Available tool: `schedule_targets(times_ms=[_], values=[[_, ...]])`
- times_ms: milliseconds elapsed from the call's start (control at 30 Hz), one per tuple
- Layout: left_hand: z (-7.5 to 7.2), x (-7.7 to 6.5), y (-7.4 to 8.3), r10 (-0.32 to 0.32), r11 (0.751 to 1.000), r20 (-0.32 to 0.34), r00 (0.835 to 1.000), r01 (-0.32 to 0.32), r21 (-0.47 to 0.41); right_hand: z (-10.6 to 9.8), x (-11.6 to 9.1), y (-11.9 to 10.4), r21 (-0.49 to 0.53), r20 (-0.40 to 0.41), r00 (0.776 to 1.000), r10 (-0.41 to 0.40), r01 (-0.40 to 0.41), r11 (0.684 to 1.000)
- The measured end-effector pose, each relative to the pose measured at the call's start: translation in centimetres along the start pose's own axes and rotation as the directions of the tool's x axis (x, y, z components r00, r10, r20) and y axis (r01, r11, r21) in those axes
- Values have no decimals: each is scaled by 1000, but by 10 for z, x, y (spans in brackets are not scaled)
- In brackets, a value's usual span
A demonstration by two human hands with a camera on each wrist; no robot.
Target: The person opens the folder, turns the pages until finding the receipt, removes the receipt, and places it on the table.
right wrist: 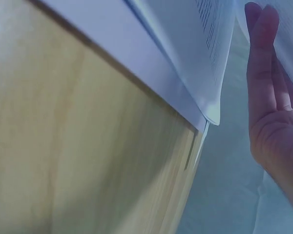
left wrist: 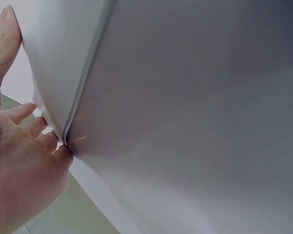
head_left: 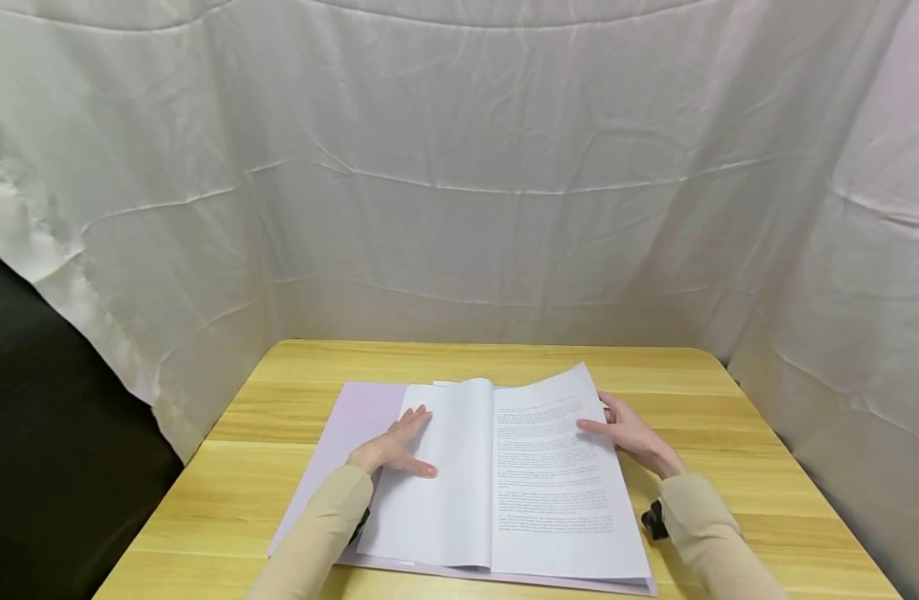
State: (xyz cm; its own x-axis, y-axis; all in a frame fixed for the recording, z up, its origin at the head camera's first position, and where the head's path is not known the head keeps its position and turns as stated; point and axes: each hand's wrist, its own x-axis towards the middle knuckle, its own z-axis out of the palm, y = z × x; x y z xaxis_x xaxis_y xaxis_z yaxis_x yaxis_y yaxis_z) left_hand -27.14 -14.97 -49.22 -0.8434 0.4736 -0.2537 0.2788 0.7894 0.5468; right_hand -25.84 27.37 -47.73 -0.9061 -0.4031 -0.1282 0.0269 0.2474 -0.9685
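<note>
A lilac folder (head_left: 362,412) lies spread on the table with a stack of white paper open in it. My left hand (head_left: 395,446) rests on the blank left-hand page (head_left: 452,500), fingers and thumb spread. The left wrist view shows this hand (left wrist: 24,161) at the edge of the sheets. At the right edge, my right hand (head_left: 631,429) pinches the printed page (head_left: 552,467), thumb on top and fingers behind it. That page's far right corner is raised. In the right wrist view, the right hand's fingers (right wrist: 263,63) are mostly straight.
The wooden table (head_left: 227,492) carries the folder near its front edge. Pale cloth curtains (head_left: 504,233) hang behind it and on both sides. A dark area (head_left: 47,417) shows at the left, past the curtain's edge.
</note>
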Motion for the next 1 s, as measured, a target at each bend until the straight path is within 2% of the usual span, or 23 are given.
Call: schedule_targets(times_ms=[267,400,567,767,1000], values=[[1,0,-3,47,999,-18,999,-48,-17,2,-7,4,108,94,995,-40,30,994],[2,0,-4,78,996,-27,997,-79,-29,4,-11,2,174,160,985,-67,39,984],[0,-3,-5,110,993,-34,993,-111,-50,9,-14,-3,207,214,970,-114,69,976],[-1,-4,-6,153,983,-47,987,-157,-96,15,-17,-13,236,223,966,-130,76,969],[-1,-4,-8,141,974,-66,988,-150,-168,19,-21,-21,249,229,967,-113,54,967]])
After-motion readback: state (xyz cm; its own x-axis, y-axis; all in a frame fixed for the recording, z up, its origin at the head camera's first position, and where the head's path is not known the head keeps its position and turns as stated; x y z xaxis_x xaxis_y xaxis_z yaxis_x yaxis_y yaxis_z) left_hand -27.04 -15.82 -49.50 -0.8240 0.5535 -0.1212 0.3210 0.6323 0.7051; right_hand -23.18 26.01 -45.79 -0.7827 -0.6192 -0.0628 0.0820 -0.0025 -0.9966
